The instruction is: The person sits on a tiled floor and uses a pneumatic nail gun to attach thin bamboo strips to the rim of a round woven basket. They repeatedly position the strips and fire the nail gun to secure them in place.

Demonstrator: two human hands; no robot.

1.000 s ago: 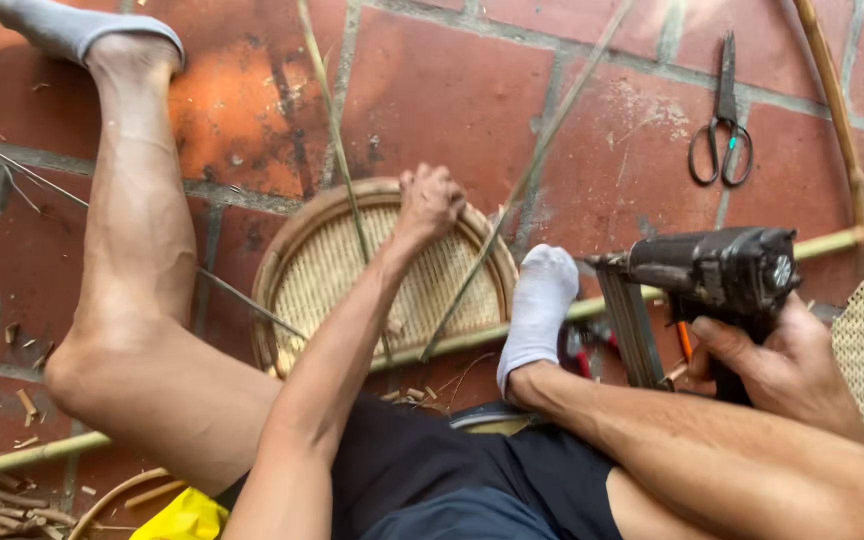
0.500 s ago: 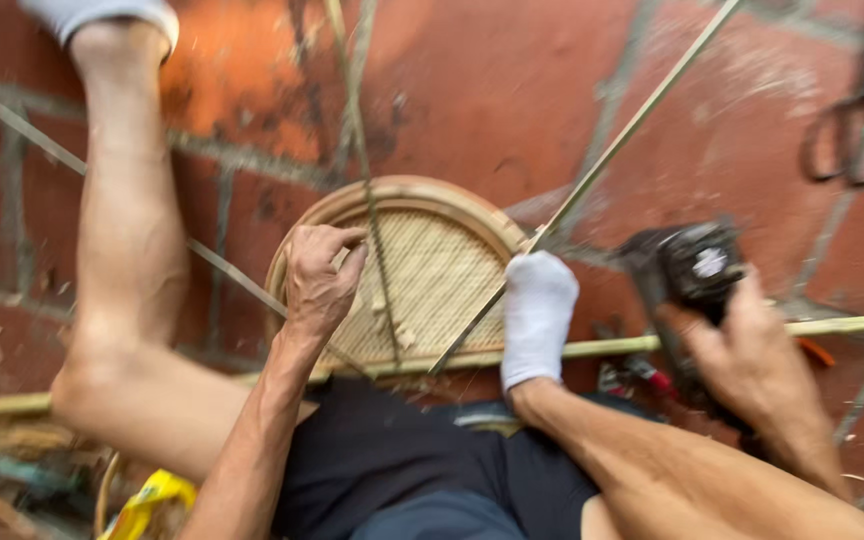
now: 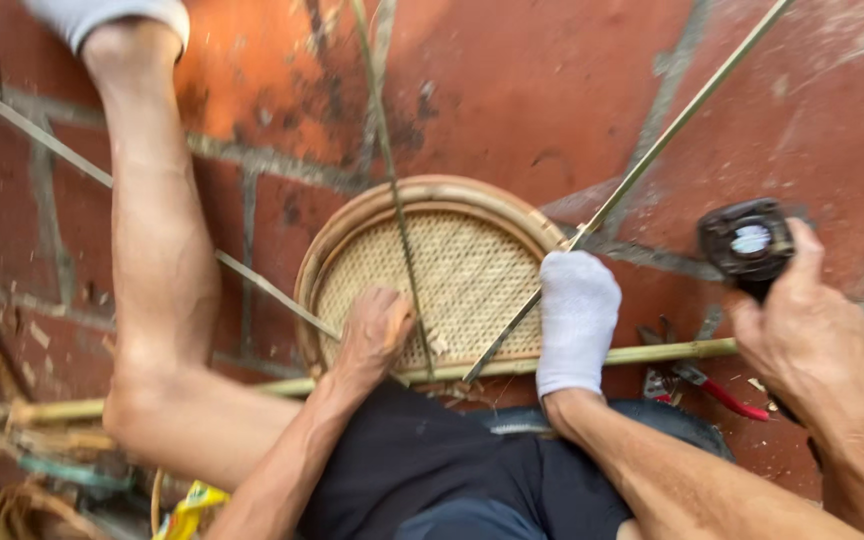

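Left hand has slid to the round woven tray's near edge, gripping a strip; right hand clasps a dark tool.

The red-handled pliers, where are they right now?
The red-handled pliers lie on the brick floor, lower right, between the white-socked foot and the right hand.

A single head-worn camera looks steeply down, close over the person's lap and legs, at a red tiled floor. The left hand's fingers sit near centre, the right hand's fingers toward the right edge.
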